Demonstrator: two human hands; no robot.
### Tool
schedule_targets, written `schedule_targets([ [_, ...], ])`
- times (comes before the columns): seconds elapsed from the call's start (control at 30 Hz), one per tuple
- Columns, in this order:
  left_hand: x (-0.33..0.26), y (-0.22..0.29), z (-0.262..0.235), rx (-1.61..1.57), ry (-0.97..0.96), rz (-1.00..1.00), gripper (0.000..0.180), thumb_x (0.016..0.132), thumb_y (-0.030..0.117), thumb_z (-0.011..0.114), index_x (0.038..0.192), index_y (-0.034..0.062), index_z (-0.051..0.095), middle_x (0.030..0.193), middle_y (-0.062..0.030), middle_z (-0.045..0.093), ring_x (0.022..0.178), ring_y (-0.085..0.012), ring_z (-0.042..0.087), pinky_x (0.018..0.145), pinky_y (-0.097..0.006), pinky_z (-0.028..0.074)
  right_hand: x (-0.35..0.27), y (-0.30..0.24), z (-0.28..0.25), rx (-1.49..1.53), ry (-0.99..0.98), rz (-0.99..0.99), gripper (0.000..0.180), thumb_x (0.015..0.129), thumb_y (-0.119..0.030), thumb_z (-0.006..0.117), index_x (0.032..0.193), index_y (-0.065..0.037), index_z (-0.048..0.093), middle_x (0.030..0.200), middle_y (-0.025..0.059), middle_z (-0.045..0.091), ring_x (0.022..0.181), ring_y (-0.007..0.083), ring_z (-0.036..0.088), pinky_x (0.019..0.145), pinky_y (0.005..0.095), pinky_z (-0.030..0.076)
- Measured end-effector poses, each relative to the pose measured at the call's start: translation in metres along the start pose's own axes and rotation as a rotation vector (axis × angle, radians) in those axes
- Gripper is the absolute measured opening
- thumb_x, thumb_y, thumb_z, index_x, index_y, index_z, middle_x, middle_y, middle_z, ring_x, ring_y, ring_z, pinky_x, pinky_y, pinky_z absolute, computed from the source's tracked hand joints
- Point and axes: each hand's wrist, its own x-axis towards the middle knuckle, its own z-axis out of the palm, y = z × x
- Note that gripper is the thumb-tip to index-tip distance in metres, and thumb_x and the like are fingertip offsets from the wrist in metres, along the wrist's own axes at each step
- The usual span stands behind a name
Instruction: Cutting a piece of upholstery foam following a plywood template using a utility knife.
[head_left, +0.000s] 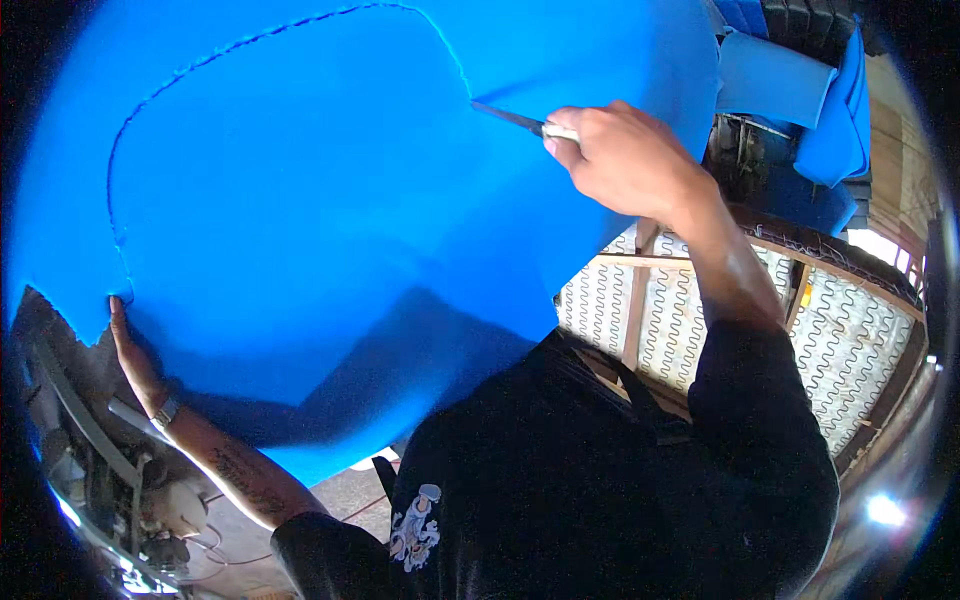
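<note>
A large blue foam sheet (290, 180) fills most of the view in front of me. A rough cut line (250, 42) curves over it from the left edge, across the far side and down to the knife tip. My right hand (625, 155) is closed round the pale handle of a knife (515, 119), whose blade tip touches the foam at the end of that line. At the sheet's left edge my left hand (128, 345) grips the foam near the line's other end; part of its fingers is hidden by the sheet.
To the right stands a wooden frame (640, 300) with rows of zigzag springs. Behind it, blue foam offcuts (775, 80) lie piled up. Dark machine-like parts (75, 400) are at the lower left, beside the sheet. A bright lamp (885, 510) shines at the lower right.
</note>
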Motion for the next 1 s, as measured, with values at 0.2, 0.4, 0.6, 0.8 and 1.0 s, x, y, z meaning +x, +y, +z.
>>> schedule_targets([
  [0.2, -0.007, 0.013, 0.023, -0.011, 0.071, -0.084, 0.05, 0.092, 0.033, 0.038, 0.131, 0.0006, 0.035, 0.136, -0.008, 0.034, 0.125, -0.0184, 0.03, 0.105, -0.031, 0.019, 0.026, -0.005, 0.014, -0.056, 0.001, -0.031, 0.021, 0.085, -0.022, 0.049, 0.096, -0.007, 0.059, 0.076, 0.0157, 0.062, 0.072, 0.0323, 0.06, 0.066, 0.044, 0.047],
  [0.4, -0.006, 0.008, 0.018, 0.002, 0.052, -0.033, 0.052, 0.092, 0.033, 0.037, 0.132, -0.0002, 0.032, 0.138, -0.009, 0.03, 0.126, -0.0184, 0.028, 0.105, -0.031, 0.016, -0.007, 0.002, 0.007, -0.173, 0.161, -0.107, 0.022, 0.085, -0.021, 0.051, 0.103, -0.011, 0.059, 0.07, 0.0142, 0.062, 0.062, 0.0327, 0.06, 0.06, 0.0411, 0.047],
  [0.6, 0.032, -0.016, -0.073, -1.43, -0.67, -0.582, 0.052, 0.093, 0.033, 0.034, 0.133, -0.0004, 0.03, 0.139, -0.0092, 0.028, 0.128, -0.0187, 0.024, 0.106, -0.032, 0.015, -0.032, 0.008, -0.003, -0.239, 0.125, -0.084, 0.028, 0.085, -0.023, 0.052, 0.111, -0.014, 0.057, 0.067, 0.0126, 0.061, 0.057, 0.0271, 0.059, 0.057, 0.0383, 0.047],
  [0.8, 0.042, -0.012, -0.09, -1.266, -0.656, -0.576, 0.051, 0.094, 0.032, 0.031, 0.133, 0.0003, 0.03, 0.14, -0.0087, 0.027, 0.128, -0.0188, 0.024, 0.106, -0.032, 0.014, -0.02, 0.017, 0.005, -0.362, 0.127, -0.135, 0.031, 0.086, -0.022, 0.05, 0.116, -0.017, 0.054, 0.071, 0.0126, 0.061, 0.059, 0.025, 0.059, 0.054, 0.0382, 0.046],
  [1.0, 0.032, -0.013, -0.07, -1.471, -0.648, -0.626, 0.051, 0.093, 0.032, 0.033, 0.132, 0.0, 0.03, 0.14, -0.0081, 0.028, 0.128, -0.0187, 0.025, 0.106, -0.031, 0.015, 0.007, 0.023, 0.033, -0.413, 0.204, -0.225, 0.034, 0.085, -0.021, 0.048, 0.118, -0.016, 0.052, 0.069, 0.0134, 0.059, 0.061, 0.0265, 0.059, 0.054, 0.0384, 0.047],
])
